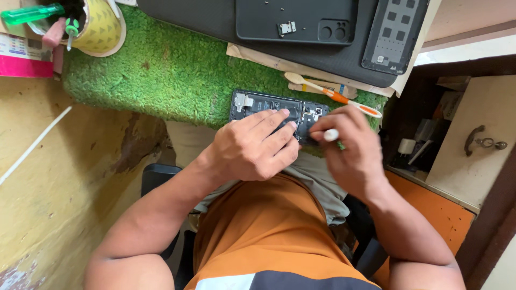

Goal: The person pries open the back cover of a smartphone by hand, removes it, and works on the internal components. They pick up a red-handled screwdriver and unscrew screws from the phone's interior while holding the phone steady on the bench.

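Opened phone (pixel 269 104), long axis along the green mat's (pixel 161 75) near edge, is pinned by left hand (pixel 252 147) fingers; white-tipped tool (pixel 330 135) is pinched in right hand (pixel 352 150).

place: phone repair bench; opened phone (pixel 274 110); back cover (pixel 295 20); screwdriver cup (pixel 99 27)

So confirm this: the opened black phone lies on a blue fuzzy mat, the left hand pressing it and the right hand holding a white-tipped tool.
Not quite. The head view shows the fuzzy mat is green, not blue. The rest stands: the opened black phone lies on it, the left hand pressing it and the right hand holding a white-tipped tool.
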The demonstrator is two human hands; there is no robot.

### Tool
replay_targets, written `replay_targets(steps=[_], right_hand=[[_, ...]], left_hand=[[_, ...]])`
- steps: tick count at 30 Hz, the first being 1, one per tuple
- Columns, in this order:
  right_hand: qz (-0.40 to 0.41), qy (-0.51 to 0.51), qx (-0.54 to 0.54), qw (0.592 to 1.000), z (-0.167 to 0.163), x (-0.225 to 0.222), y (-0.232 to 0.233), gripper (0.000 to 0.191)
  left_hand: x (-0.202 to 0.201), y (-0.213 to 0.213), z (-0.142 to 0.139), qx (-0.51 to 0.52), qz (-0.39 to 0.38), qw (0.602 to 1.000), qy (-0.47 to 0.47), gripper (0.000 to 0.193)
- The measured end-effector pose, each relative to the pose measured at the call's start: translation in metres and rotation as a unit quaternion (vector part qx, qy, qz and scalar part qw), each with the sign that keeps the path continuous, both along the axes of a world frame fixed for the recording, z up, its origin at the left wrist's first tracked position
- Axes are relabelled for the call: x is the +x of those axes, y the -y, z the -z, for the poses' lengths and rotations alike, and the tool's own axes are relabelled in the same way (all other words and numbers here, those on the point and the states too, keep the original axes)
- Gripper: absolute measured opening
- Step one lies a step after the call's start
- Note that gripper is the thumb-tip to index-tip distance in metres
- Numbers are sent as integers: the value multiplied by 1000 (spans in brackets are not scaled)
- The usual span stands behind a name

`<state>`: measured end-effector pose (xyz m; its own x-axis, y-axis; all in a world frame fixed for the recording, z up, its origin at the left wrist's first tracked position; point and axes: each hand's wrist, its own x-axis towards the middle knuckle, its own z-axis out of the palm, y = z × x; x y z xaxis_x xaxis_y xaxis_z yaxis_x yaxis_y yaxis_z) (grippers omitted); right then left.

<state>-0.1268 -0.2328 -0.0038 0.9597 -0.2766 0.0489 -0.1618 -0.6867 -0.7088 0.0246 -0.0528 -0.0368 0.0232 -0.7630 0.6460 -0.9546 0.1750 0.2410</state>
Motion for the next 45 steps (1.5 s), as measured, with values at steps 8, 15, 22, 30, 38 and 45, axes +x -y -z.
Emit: replay_targets(steps=[8,15,22,30,38,45], right_hand=[[38,1,-1,999,2,-20,15,12],[32,11,-14,999,15,-29,15,16],[75,30,33,996,18,-40,30,10],[86,46,49,994,19,-47,38,9],[88,60,40,993,16,-52,39,9],[113,78,68,988,12,-61,41,9]], left_hand=[[-4,4,-4,2,-1,1000,15,20],[-10,13,-4,-6,3,999,40,23],[-11,17,2,-5,5,999,39,20],[-10,19,9,-2,10,999,44,22],[-11,21,20,9,20,999,32,23],[-13,23,25,20,19,999,27,21]])
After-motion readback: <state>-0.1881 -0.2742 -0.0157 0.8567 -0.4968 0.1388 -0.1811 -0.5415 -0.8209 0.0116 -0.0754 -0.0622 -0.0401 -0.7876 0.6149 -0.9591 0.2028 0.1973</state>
